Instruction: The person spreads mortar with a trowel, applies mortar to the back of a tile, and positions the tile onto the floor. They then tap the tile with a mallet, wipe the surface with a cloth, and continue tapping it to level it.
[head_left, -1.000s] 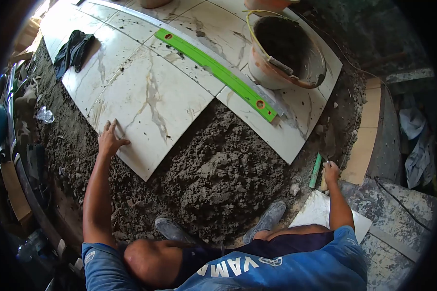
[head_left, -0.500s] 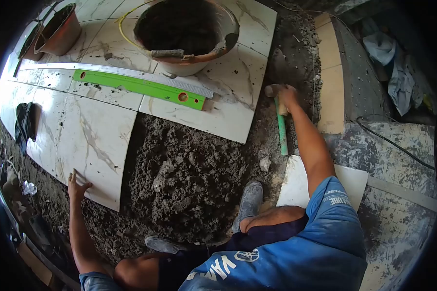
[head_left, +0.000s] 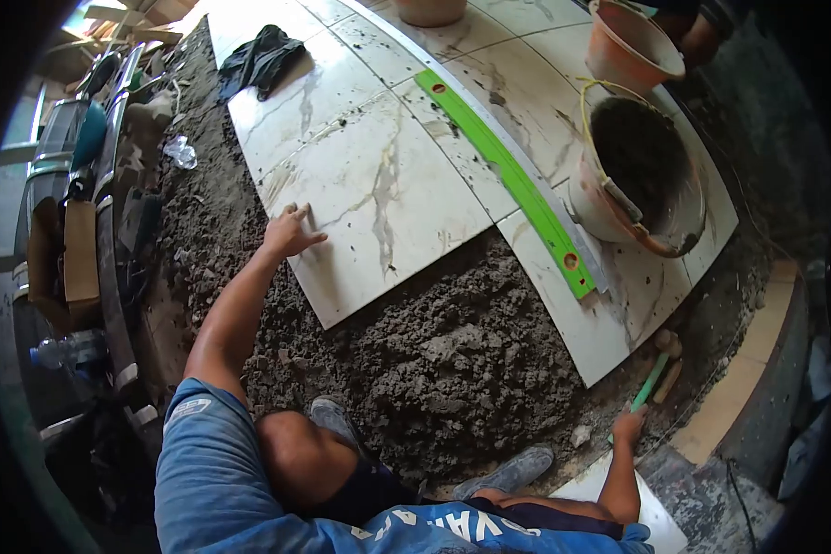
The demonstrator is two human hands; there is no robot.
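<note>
My left hand (head_left: 294, 233) rests with fingers spread on the near-left edge of a white marbled floor tile (head_left: 369, 198). Down at the right, my right hand (head_left: 628, 427) is closed round the lower end of the green handle of a mallet (head_left: 653, 380). Its head lies on the soil beside the tile corner, next to a short wooden handle (head_left: 669, 380) whose other end I cannot make out. Between the hands spreads a bed of lumpy grey mortar (head_left: 452, 360). A bright green spirit level (head_left: 512, 180) lies across the tiles alongside a long metal straightedge (head_left: 462, 92).
A large bucket of dark mix (head_left: 609, 217) stands on the tiles, with another bucket (head_left: 623, 46) behind it. A black cloth (head_left: 260, 60) lies on the far tile. At right runs a tan tiled strip (head_left: 743, 369). A person's hand (head_left: 702, 39) shows at top right.
My view has swung left. My right hand has moved from the mallet's head end to the lower end of its green handle. My left hand stays on the tile's edge.
</note>
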